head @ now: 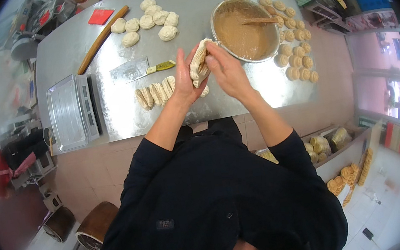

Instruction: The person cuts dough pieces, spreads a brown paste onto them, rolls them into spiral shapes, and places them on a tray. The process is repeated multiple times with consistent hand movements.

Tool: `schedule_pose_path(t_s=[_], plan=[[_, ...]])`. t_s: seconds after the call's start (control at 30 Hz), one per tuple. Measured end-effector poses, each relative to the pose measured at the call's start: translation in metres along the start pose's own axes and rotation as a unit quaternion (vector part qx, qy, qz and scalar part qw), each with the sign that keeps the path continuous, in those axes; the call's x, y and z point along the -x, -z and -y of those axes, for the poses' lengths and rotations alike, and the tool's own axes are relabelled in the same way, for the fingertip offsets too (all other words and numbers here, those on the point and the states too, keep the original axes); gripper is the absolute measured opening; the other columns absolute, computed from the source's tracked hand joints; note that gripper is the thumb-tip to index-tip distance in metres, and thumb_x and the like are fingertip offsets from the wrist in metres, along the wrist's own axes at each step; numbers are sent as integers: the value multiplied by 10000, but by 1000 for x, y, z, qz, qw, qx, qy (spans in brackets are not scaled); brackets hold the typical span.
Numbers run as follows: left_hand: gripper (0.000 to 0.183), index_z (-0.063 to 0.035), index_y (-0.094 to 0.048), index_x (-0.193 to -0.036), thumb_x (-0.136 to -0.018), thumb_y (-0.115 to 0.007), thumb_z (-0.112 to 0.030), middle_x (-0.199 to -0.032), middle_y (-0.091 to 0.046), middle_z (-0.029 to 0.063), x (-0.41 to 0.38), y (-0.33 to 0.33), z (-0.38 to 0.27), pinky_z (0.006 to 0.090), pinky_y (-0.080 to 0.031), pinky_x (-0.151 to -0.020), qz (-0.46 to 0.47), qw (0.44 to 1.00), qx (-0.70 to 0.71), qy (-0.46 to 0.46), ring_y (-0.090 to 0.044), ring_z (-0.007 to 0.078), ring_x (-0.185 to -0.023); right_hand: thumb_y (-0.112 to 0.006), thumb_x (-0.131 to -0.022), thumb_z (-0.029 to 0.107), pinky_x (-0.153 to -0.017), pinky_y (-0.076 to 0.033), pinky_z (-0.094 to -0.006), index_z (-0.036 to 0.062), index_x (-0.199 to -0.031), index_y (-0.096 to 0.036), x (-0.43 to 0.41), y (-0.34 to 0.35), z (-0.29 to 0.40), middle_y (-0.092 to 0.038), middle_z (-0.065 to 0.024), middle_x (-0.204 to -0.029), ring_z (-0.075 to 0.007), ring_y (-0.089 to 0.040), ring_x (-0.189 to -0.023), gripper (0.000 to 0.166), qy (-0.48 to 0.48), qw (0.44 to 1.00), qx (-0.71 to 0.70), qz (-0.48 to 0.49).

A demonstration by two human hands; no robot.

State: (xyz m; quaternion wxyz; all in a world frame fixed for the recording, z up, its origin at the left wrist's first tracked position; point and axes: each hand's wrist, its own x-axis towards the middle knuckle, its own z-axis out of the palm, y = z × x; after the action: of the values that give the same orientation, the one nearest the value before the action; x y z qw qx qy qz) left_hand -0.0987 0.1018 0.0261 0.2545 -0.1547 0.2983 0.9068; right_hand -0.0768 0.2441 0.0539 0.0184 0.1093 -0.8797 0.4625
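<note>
My left hand [186, 78] holds a layered piece of dough [198, 64] with brown filling showing along its fold. The fingers of my right hand [226, 68] press on the dough's edge. Below my hands, several folded dough strips [158, 93] lie side by side on the metal table [124, 113], partly hidden by my left forearm. A scraper with a yellowish handle [161, 67] rests behind them. To the right stands a steel bowl [226, 48] of brown paste [246, 42], a wooden spoon [256, 21] in it. Round dough balls [146, 22] sit toward the far side.
A wooden rolling pin [101, 41] and a red plastic scraper [100, 16] lie at the far left. A scale [69, 112] stands at the left edge. Spiral-topped dough rounds [295, 61] cover the table's right end. A crate of wrapped goods [329, 143] is below right.
</note>
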Motion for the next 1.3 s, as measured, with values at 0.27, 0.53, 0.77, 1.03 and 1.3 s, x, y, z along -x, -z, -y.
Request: schedule_pose_path(t_s=[0.27, 0.53, 0.77, 1.03, 1.3], plan=[[804, -78, -389, -1530, -1019, -248, -681, -1422, -566, 114, -3, 10, -7, 404, -451, -1078, 63, 991, 121, 0, -575, 254, -1253, -632, -960, 217, -1149, -364, -472, -39, -1379, -512, -11, -2, -4, -540, -228, -1429, -392, -471, -1373, 506, 55, 996, 68, -14], [845, -56, -410, -1512, -1004, -255, -713, -1404, -578, 131, -13, 27, -15, 409, -480, -1053, 49, 992, 116, -17, -587, 268, -1247, -491, -1040, 165, -1173, -340, -441, -27, -1401, -523, 17, -17, 29, -534, -226, -1449, -364, -485, -1375, 410, -14, 989, -123, 85], [895, -16, -399, -1502, -988, -273, -738, -1391, -576, 164, -9, 29, -20, 425, -480, -1058, 53, 994, 96, 3, -582, 286, -1253, -559, -985, 148, -1095, -414, -476, -23, -1280, -604, 6, -28, 29, -594, -219, -1355, -414, -545, -1268, 343, 162, 986, 30, 35], [882, -10, -426, -1490, -994, -265, -721, -1423, -557, 168, -3, 25, -23, 441, -427, -1098, 66, 983, 171, 18, -550, 295, -1291, -534, -1008, 163, -1194, -299, -510, -37, -1458, -438, -9, -12, -5, -445, -211, -1532, -358, -416, -1431, 502, 154, 980, 121, 23], [916, -4, -402, -1496, -980, -260, -748, -1412, -556, 172, -4, 18, -25, 440, -409, -1123, 67, 991, 117, -11, -539, 309, -1305, -524, -986, 193, -1211, -270, -472, -34, -1467, -423, -8, -13, 11, -422, -233, -1534, -411, -387, -1428, 541, 121, 988, 42, 89]])
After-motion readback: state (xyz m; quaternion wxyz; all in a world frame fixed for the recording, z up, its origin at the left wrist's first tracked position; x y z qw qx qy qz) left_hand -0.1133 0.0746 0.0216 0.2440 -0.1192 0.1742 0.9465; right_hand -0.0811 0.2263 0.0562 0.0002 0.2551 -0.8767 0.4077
